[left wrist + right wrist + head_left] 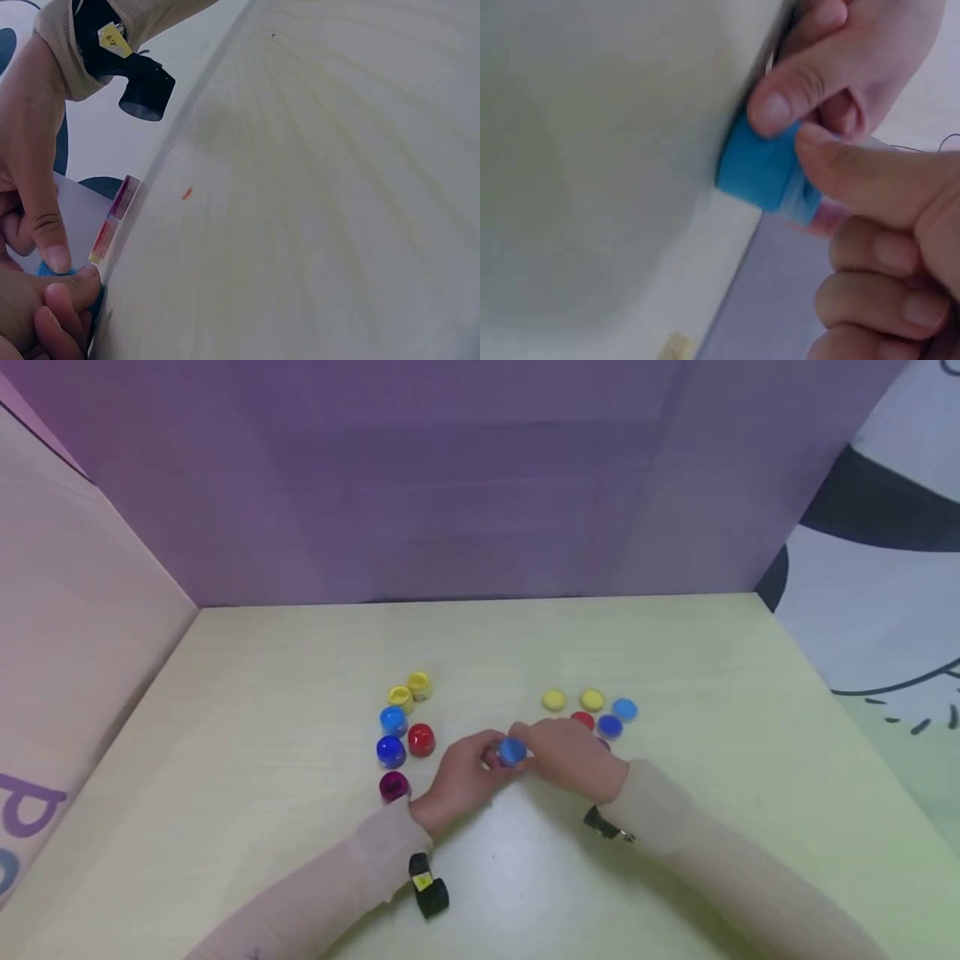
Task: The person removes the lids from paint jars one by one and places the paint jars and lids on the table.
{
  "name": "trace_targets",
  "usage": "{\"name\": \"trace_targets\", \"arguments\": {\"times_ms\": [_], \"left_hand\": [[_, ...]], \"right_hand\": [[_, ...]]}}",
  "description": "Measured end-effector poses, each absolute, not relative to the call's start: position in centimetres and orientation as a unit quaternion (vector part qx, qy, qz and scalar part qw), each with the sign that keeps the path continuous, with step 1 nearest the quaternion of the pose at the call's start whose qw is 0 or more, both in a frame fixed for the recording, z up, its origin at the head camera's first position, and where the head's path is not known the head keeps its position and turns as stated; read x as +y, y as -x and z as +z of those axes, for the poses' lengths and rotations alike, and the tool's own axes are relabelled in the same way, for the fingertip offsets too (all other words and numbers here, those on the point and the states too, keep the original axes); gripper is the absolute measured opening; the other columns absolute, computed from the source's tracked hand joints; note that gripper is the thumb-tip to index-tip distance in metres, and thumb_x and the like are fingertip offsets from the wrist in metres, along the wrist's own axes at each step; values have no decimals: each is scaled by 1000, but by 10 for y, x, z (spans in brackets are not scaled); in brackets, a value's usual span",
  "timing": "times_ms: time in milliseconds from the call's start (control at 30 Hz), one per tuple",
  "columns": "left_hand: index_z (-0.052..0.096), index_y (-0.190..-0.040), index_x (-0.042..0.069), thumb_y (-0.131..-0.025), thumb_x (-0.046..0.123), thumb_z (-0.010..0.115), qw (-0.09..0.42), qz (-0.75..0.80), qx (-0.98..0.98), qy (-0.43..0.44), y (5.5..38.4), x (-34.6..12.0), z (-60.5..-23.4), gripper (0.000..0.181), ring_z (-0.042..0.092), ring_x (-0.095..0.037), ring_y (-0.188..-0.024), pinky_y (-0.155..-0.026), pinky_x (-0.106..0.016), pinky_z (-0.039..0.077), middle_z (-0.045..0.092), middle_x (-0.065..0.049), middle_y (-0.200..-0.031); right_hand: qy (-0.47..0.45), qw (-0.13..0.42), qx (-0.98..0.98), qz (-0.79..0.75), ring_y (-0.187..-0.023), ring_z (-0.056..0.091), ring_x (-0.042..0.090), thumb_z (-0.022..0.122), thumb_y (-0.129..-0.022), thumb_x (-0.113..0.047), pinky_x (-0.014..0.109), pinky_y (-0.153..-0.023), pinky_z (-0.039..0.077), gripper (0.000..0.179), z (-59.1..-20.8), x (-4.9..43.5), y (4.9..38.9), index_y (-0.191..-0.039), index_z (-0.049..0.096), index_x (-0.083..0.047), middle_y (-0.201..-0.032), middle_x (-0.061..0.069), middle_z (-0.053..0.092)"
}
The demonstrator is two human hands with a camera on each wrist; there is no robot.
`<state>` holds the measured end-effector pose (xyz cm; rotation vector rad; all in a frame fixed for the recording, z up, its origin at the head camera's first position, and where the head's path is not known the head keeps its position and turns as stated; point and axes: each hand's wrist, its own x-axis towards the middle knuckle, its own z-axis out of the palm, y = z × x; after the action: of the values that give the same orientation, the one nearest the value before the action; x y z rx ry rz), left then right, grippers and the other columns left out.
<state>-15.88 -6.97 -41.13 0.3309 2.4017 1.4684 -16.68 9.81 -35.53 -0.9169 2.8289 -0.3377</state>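
Observation:
In the head view, both hands meet around a small light-blue paint jar (pixel 512 752) near the middle of the table. My left hand (pixel 461 774) grips the jar from the left side. From the right, my right hand (pixel 573 757) pinches it at the top. The right wrist view shows the jar's blue body (pixel 757 169) close to the table, with the left thumb across it. There the right thumb and fingers hold its paler, clear rim end, partly covering it. In the left wrist view, the fingers hide most of the blue jar (pixel 54 268).
Left of the hands stand two yellow jars (pixel 420 686), a light-blue jar (pixel 393 722), a dark-blue jar (pixel 391 752), a red jar (pixel 422 740) and a purple jar (pixel 393 786). Several round lids (pixel 592 699) lie behind the right hand, some partly covered. A purple wall (pixel 465 485) rises at the back.

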Motion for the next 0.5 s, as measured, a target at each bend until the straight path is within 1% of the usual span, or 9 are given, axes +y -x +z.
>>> {"name": "trace_targets", "arguments": {"times_ms": [133, 267, 367, 500], "left_hand": [[63, -113, 14, -86, 16, 69, 141, 493, 850, -118, 161, -70, -412, 28, 57, -13, -58, -63, -27, 47, 59, 1, -78], [63, -113, 11, -84, 11, 69, 134, 490, 853, -116, 162, -69, -413, 29, 56, -13, -55, -60, -26, 47, 59, 0, -78], [63, -113, 10, -84, 10, 69, 134, 495, 851, -116, 163, -69, -413, 30, 57, -13, -55, -60, -26, 48, 59, -1, -79], [62, -114, 10, -84, 10, 69, 141, 493, 851, -116, 162, -69, -413, 31, 57, -13, -56, -63, -27, 48, 59, 0, -80]], "right_hand": [[280, 77, 947, -140, -52, 42, 9, 70, -85, -33, 19, -47, 30, 30, -359, 95, 165, -95, 57, -8, -61, -5, 46], [233, 72, 959, -146, -47, 40, 10, 70, -82, -44, 21, -44, 27, 41, -361, 92, 165, -90, 54, -7, -58, -3, 42], [198, 71, 968, -134, -45, 39, 13, 69, -82, -46, 22, -43, 25, 43, -362, 89, 165, -85, 52, -7, -57, -1, 40], [193, 79, 970, -129, -47, 41, 14, 68, -83, -44, 21, -44, 26, 42, -362, 87, 164, -86, 53, -6, -58, 0, 42]]}}
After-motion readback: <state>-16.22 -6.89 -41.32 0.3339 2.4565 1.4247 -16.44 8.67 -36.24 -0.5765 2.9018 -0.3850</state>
